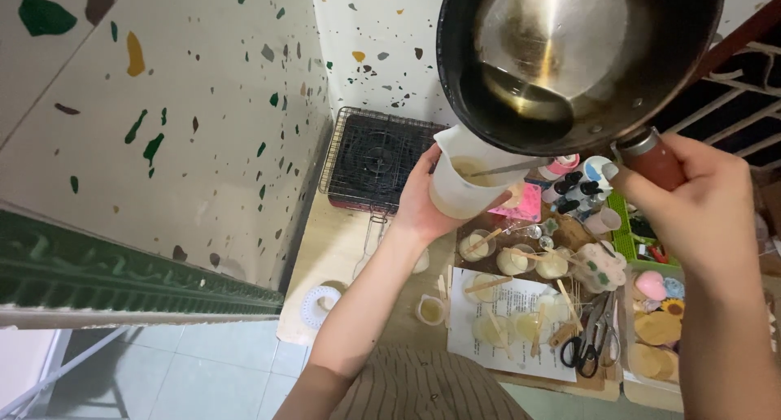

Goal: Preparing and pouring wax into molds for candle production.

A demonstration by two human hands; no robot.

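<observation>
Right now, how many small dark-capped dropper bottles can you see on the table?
2, possibly more hidden. One dropper bottle stands just under the pan, by the right hand; the second bottle sits right below it. The pan's rim may cover others.

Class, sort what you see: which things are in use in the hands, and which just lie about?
In use:
left hand holding white jug
right hand holding pan by its handle

Lying about:
scissors
wire rack
small filled cups
dropper bottles

A black wire grill rack (370, 156) sits by the speckled wall (163, 103); black-handled scissors (587, 347) lie beside small wax-filled cups (512, 261).
</observation>
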